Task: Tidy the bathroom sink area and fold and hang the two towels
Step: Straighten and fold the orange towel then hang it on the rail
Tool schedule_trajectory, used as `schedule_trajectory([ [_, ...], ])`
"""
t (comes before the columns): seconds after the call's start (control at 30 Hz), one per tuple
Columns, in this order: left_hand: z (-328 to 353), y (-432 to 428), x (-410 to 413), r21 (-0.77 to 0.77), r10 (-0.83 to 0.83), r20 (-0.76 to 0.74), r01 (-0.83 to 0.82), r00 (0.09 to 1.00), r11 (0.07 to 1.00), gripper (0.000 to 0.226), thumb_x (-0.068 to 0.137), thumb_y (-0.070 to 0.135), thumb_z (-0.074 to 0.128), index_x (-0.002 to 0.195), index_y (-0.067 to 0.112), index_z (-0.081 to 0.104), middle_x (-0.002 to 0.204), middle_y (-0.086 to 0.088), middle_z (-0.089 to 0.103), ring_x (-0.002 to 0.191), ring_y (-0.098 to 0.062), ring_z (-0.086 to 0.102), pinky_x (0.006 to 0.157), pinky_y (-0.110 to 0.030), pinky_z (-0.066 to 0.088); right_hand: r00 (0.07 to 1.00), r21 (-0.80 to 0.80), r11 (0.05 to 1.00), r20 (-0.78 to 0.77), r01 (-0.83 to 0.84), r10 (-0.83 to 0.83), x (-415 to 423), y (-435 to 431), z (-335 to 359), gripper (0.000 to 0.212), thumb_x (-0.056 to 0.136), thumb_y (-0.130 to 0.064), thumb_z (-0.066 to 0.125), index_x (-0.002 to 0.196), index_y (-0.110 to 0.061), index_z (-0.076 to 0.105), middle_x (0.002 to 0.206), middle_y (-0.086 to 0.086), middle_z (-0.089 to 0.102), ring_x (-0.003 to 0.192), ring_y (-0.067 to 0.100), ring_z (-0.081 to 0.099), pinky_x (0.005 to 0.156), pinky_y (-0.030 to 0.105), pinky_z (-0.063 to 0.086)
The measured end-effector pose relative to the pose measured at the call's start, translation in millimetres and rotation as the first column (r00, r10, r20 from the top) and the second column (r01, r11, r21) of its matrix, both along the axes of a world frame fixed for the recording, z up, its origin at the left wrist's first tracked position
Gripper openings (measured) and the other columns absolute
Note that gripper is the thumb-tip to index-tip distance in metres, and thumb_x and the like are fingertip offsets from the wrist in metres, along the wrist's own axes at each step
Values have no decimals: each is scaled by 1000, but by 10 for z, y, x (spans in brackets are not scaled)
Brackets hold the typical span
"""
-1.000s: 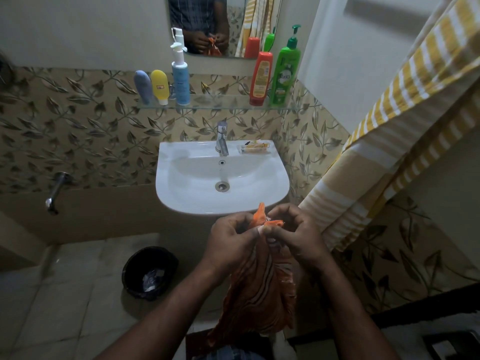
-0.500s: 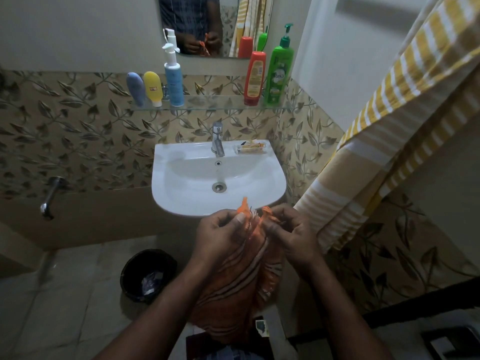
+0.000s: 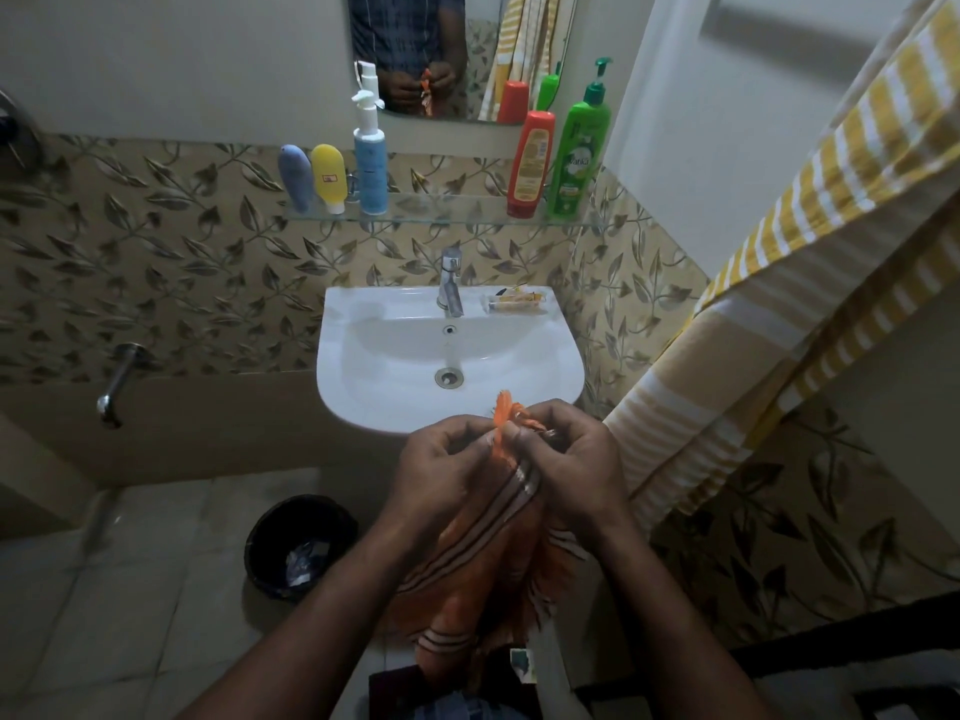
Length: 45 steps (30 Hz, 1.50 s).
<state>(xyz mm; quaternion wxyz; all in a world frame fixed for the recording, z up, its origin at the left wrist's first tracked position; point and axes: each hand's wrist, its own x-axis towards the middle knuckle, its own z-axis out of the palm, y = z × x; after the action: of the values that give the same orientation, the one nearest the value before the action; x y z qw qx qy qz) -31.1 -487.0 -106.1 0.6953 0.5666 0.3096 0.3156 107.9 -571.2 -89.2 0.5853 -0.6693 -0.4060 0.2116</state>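
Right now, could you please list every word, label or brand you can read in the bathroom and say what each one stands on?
"Vatika": on the green pump bottle on the glass shelf.
Red bottle: label print too small to read.
Yellow tube: a red mark, unreadable.
Blue pump bottle: faint print, blurred.
Packet on the sink rim: too small to read.
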Motion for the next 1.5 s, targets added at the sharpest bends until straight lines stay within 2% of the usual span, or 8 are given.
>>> schedule_trajectory([
  [0.2, 73, -35, 6, -44, 15, 45, -13, 999, 999, 11, 84, 23, 85, 95, 20, 86, 99, -14, 82, 94, -29, 79, 90, -46, 62, 999, 9, 1000, -23, -25, 26, 81, 3, -45, 11, 84, -29, 77, 92, -22, 77, 89, 2, 79, 84, 31, 76, 79, 55, 62],
  [0.37, 105, -50, 8, -3, 7, 30, -7, 1000, 1000, 17, 96, 6, 72, 95, 17, 84, 97, -11, 83, 90, -22, 79, 78, -31, 62, 999, 31, 999, -32, -43, 44, 164, -16, -41, 15, 80, -35, 81, 91, -25, 77, 89, 4, 79, 86, 36, 76, 78, 52, 63],
  [0.63, 150, -43, 41, 141, -13, -11, 14, 1000, 990, 18, 91, 26, 69, 94, 31, 86, 98, -2, 83, 97, -23, 79, 88, -45, 63, 996, 23, 996, -11, -84, 85, 242, -38, -38, 15, 80, -33, 84, 90, -27, 75, 87, 1, 77, 80, 21, 75, 76, 50, 64],
  [0.87, 127, -6, 30, 237, -35, -76, 52, 996, 970, 21, 92, 33, 66, 102, 29, 83, 99, 2, 83, 98, -21, 78, 92, -58, 61, 992, 27, 992, -24, -123, 124, 249, -58, -20, 12, 82, -24, 83, 89, -20, 74, 84, 1, 74, 78, 18, 71, 74, 49, 61],
  [1.03, 118, 9, 10, 259, -35, -83, 55, 996, 964, 27, 91, 38, 67, 106, 22, 84, 101, 2, 83, 100, -20, 79, 93, -58, 61, 991, 34, 993, -65, -116, 118, 213, -39, -9, 11, 82, -18, 82, 88, -16, 73, 85, 1, 73, 79, 20, 70, 75, 48, 60],
  [1.2, 135, 10, -8, 244, -46, -71, 62, 996, 968, 30, 90, 42, 66, 107, 24, 83, 103, 0, 83, 103, -22, 78, 95, -59, 60, 985, 40, 992, -121, -122, 126, 183, -30, 5, 14, 81, -19, 83, 84, -24, 70, 78, -3, 69, 71, 18, 65, 66, 35, 55],
  [1.33, 153, 19, -33, 259, -82, -86, 102, 993, 960, 24, 97, 35, 66, 110, 23, 83, 108, 2, 82, 106, -18, 77, 98, -56, 60, 980, 37, 992, -154, -121, 126, 191, -33, 32, 20, 78, -20, 83, 79, -31, 66, 75, -4, 66, 68, 16, 61, 62, 30, 52],
  [1.5, 145, 20, -42, 304, -69, -109, 99, 992, 947, 21, 93, 25, 72, 111, 18, 83, 105, 1, 83, 103, -18, 78, 96, -54, 61, 984, 5, 990, -104, -143, 143, 240, -51, 45, 18, 78, -23, 84, 80, -27, 67, 74, -5, 66, 67, 13, 61, 59, 28, 52],
])
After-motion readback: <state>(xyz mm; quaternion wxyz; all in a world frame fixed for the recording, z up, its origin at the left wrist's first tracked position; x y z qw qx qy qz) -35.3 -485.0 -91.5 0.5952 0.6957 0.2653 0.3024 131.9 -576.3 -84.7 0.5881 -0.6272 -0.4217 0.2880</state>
